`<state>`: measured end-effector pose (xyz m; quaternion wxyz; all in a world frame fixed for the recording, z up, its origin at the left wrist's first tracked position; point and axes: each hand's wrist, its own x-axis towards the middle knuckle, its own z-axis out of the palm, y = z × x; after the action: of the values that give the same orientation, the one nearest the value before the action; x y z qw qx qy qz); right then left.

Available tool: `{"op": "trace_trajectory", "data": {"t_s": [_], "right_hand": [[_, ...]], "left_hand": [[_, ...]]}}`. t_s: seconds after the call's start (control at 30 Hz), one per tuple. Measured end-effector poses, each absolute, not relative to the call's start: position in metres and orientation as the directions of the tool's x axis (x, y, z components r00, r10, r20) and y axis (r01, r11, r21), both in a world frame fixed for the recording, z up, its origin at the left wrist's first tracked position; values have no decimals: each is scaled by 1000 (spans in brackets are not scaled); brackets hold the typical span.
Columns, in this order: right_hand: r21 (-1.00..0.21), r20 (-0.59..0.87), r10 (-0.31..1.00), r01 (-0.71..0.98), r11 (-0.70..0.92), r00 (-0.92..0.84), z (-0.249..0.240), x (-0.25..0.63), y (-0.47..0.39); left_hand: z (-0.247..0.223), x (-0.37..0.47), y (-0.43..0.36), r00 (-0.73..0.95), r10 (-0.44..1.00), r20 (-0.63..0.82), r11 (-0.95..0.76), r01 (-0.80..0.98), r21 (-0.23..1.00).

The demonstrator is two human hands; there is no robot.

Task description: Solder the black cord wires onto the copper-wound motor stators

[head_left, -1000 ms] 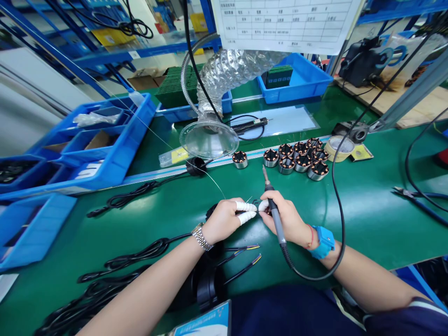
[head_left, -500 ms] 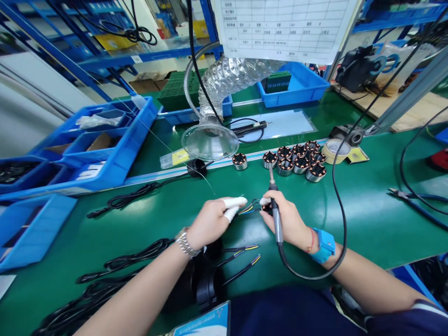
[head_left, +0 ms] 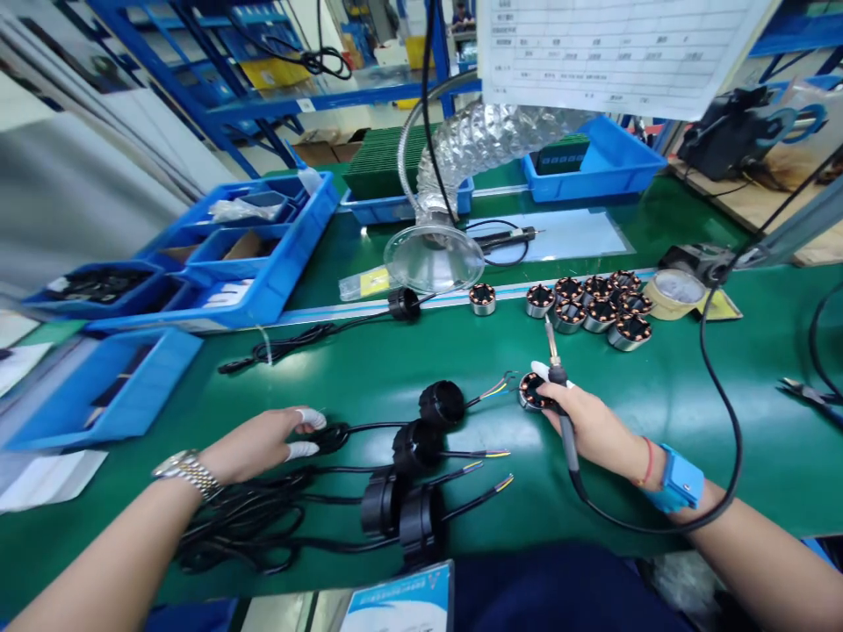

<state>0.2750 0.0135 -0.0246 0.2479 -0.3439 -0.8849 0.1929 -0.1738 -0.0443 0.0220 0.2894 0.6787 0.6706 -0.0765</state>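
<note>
My right hand (head_left: 593, 421) holds a soldering iron (head_left: 566, 430), its tip pointing away from me, and pinches a motor stator (head_left: 530, 391) with copper windings. At the left, my left hand (head_left: 263, 443), with white finger cots, closes thumb and fingers round a coiled black cable (head_left: 335, 436). That cable runs to a black round cap, and several such caps (head_left: 416, 446) lie between my hands. Bare coloured wires (head_left: 497, 386) stick out from the farthest cap, close to the stator but apart from it.
Several stators (head_left: 601, 312) stand grouped behind my right hand, beside a tape roll (head_left: 675, 291). A fume funnel (head_left: 435, 259) hangs over the bench. Blue bins (head_left: 290, 254) line the left. Pliers (head_left: 807, 393) lie at the right, and the iron's cord (head_left: 717, 369) loops round my right wrist.
My left hand has left the coloured wires and moved left to the coiled cable. My right hand still holds the iron and stator. The view has turned left.
</note>
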Motion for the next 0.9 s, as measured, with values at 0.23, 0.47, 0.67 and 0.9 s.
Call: {"op": "trace_trajectory", "data": {"t_s": [0.23,0.47,0.67,0.9], "right_hand": [[-441,294,693,550,710,-659,-26,269,28],[-431,422,670,515,741,-611,-26,228,73],[-417,429,692,553,721,-580,-27,180,108],[-343,438,743,670,659,-507,-2,210,75]], "left_hand": [[16,-192,-66,75,910,-407,51,955,291],[63,-233,-35,-235,969,-79,225,967,-123],[53,-248,-2,-215,964,-155,176,957,-231],[5,-255,-1,-220,933,-284,186,973,-139]]}}
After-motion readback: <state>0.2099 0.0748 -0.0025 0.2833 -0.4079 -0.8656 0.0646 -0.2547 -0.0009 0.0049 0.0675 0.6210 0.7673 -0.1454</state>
